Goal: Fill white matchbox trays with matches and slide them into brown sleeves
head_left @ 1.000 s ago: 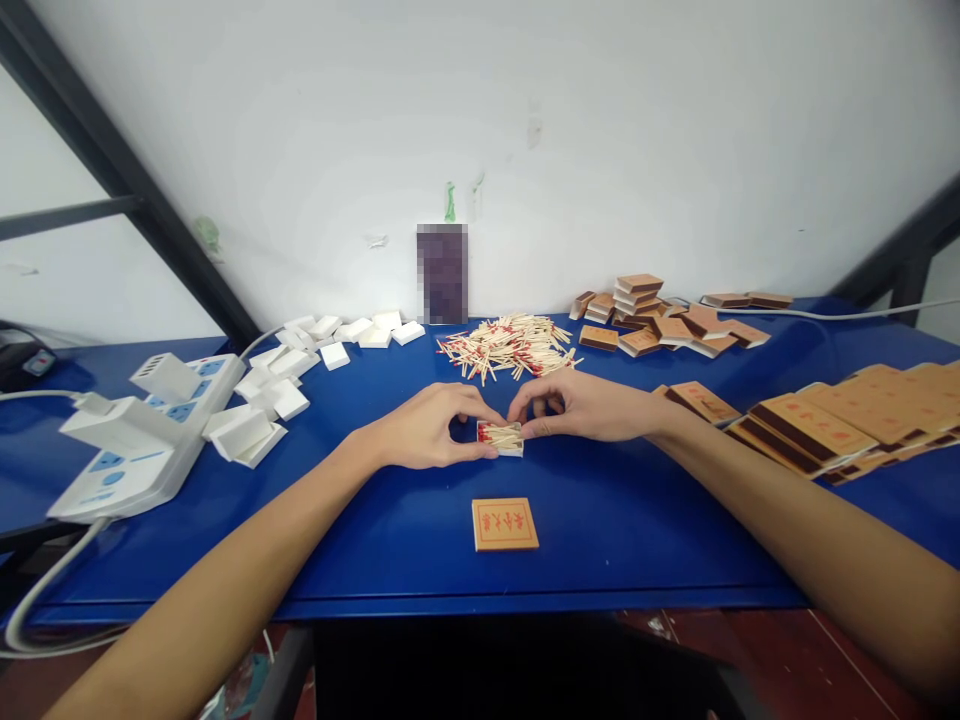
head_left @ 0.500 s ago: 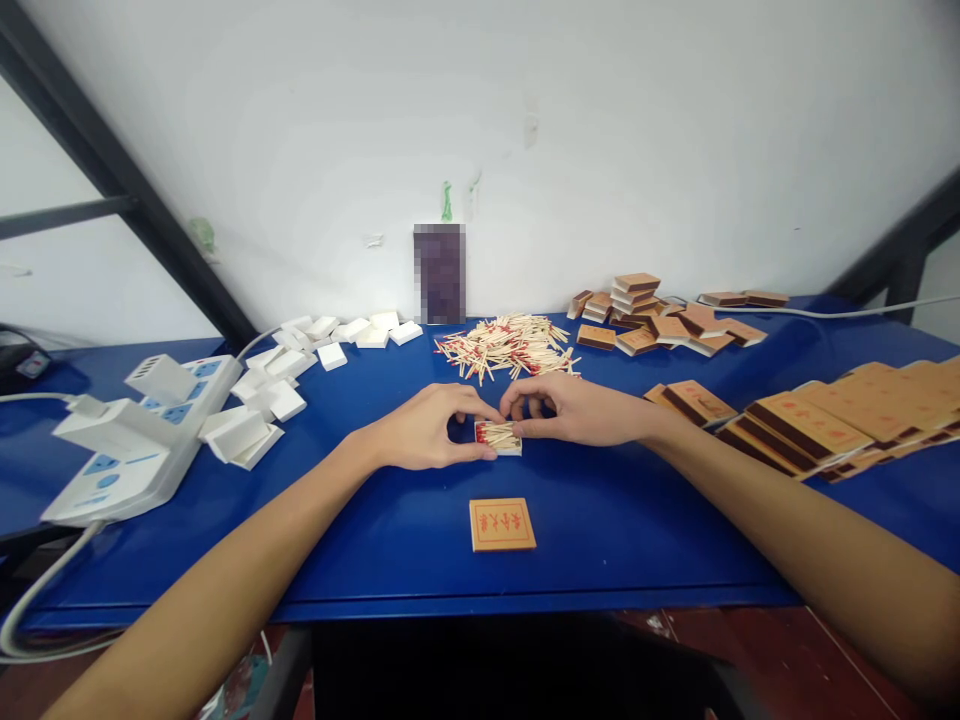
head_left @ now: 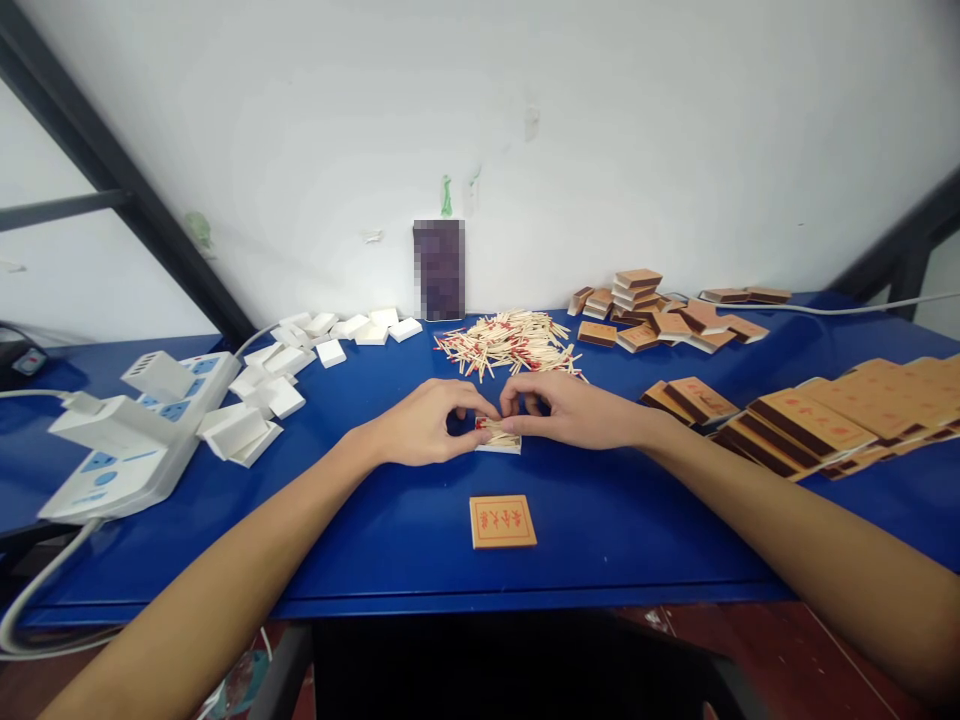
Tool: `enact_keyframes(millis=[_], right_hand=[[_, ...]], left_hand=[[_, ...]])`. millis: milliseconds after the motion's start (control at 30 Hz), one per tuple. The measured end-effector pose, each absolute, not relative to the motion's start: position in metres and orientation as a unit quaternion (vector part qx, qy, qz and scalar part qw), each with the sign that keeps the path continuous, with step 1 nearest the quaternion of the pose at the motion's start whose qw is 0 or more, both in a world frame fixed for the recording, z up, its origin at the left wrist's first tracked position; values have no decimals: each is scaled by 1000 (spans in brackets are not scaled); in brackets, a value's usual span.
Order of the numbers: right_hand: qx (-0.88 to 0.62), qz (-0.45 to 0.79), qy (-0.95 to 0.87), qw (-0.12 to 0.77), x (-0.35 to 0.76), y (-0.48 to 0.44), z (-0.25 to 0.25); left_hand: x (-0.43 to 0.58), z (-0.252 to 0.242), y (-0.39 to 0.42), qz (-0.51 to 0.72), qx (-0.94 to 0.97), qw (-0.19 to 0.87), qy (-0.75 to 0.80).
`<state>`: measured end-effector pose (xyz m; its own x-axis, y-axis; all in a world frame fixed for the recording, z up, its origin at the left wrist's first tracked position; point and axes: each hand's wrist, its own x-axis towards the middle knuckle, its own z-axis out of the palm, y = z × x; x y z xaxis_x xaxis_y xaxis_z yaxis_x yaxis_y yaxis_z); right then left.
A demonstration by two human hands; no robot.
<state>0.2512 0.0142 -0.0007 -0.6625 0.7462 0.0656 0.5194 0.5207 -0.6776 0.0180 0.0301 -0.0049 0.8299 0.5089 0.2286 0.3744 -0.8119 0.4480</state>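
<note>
A small white tray (head_left: pixel 504 449) filled with matches lies on the blue table, between both hands. My left hand (head_left: pixel 431 422) is at its left side, thumb and fingertips curved in over the matches. My right hand (head_left: pixel 568 410) reaches in from the right, its fingers bent down onto the tray. What either hand pinches is too small to make out. Behind the hands is a loose heap of red-tipped matches (head_left: pixel 517 342). Nearer the front edge an orange matchbox cover (head_left: pixel 502 522) lies flat.
White trays (head_left: pixel 281 360) are scattered at left beside a power strip (head_left: pixel 161 445) with plugs and cables. Orange matchboxes (head_left: pixel 667 322) are piled at the back right, with rows of covers (head_left: pixel 817 418) at right. A dark rectangular object (head_left: pixel 439 270) leans on the wall.
My left thumb has moved from the tray's front edge up onto the matches. My right hand's fingers have shifted slightly left over the tray.
</note>
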Motion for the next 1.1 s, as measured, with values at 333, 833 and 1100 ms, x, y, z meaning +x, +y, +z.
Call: enact_keyframes(millis=[333, 833, 1100], right_hand=[[-352, 280, -876, 174, 251, 12, -3], [-366, 251, -877, 185, 247, 13, -8], [-389, 155, -890, 181, 237, 9, -18]], left_hand=[[17, -5, 32, 171, 939, 198, 222], [17, -3, 35, 193, 924, 207, 258], [16, -9, 36, 154, 930, 162, 290]])
